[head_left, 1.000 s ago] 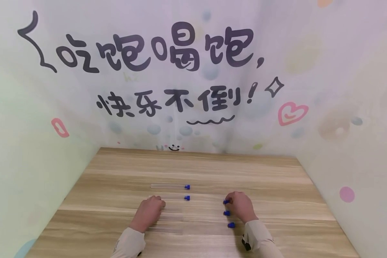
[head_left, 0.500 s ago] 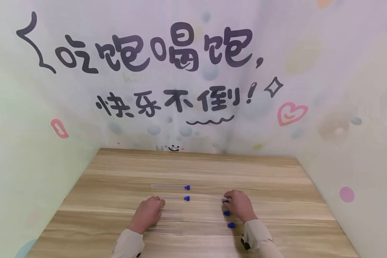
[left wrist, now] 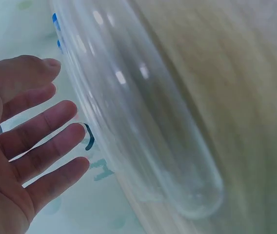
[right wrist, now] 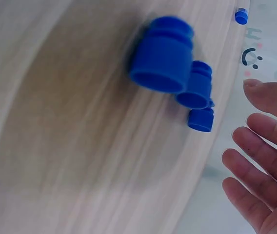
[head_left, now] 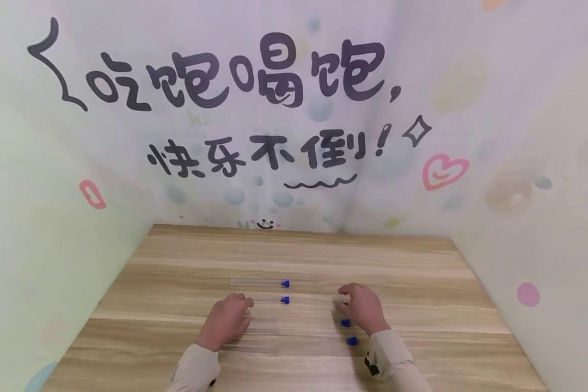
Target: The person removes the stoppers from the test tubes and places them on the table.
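Note:
My left hand (head_left: 225, 321) hovers over the left side of a row of clear test tubes (left wrist: 192, 190), its fingers spread and holding nothing. Two tubes at the back, the farther one (head_left: 255, 282) plainly seen, have blue stoppers (head_left: 286, 283) at their right ends. The nearer tubes are faint against the wood. To the right, my right hand (head_left: 365, 309) is held above the farthest of three loose blue stoppers (right wrist: 162, 56), fingers apart and nothing between them. In the head view that farthest stopper is mostly hidden under the hand; the nearest one (head_left: 351, 341) lies in plain sight.
Everything lies on a wood-grain table (head_left: 397, 261). A pale printed wall (head_left: 323, 207) with dark lettering stands behind it, and pale side walls flank the table.
My right hand has moved slightly away from me and its fingers have come apart off the farthest loose stopper. The left fingers have spread and lifted a little. Tubes and stoppers lie unchanged.

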Demonstrator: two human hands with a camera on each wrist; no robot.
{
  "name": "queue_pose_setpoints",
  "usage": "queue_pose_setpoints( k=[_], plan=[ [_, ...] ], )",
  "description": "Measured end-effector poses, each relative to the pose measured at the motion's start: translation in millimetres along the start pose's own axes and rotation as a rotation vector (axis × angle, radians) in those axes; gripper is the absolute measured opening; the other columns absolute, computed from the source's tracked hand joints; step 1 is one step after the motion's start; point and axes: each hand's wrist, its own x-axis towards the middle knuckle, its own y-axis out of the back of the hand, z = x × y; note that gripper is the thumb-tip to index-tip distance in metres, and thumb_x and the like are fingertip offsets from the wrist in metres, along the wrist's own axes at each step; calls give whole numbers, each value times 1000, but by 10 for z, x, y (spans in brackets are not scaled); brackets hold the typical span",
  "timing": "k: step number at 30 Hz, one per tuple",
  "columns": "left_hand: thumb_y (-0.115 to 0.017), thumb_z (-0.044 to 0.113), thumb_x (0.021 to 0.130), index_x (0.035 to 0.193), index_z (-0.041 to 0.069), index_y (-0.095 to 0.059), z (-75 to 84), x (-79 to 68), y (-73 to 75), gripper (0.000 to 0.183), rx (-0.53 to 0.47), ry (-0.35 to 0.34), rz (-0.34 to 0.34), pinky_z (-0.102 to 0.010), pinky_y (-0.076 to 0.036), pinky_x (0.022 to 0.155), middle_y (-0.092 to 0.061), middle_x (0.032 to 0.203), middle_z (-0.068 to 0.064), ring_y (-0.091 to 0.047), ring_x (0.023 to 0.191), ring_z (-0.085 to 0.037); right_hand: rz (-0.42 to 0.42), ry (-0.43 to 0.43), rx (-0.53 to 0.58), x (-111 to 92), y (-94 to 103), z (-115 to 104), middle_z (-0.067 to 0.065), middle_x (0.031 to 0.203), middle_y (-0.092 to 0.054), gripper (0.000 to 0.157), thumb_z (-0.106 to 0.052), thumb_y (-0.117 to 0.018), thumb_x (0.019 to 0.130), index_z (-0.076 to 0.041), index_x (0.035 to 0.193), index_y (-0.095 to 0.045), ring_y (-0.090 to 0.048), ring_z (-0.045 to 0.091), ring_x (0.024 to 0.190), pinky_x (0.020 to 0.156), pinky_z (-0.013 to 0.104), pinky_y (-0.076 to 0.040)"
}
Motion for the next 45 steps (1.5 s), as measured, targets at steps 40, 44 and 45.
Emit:
queue_pose_setpoints(
  k=[40,44,45],
  plan=[
    [-74,9,74,84,10,-66,57,443,-14,13,82,-73,-7,-36,-50,59,-61,76,-3,-62,68,-22,21,201,-87,258,-191,-741,3,93,-72,24,-22,-79,73,-11,94,-73,-68,19,78,60,31,-54],
    [-73,8,72,80,11,-64,6,423,-71,12,91,-71,-10,-37,-49,56,-62,74,-3,-63,68,-23,-11,190,-91,276,-288,-747,4,94,-71,25,-20,-78,73,-11,96,-72,-68,20,78,59,32,-54],
    [-73,8,72,79,11,-64,-5,418,-84,12,92,-68,-16,-37,-49,56,-62,74,-4,-63,68,-23,-12,194,-91,279,-310,-750,5,94,-71,25,-20,-78,73,-11,95,-72,-68,21,79,59,32,-54]
  ],
)
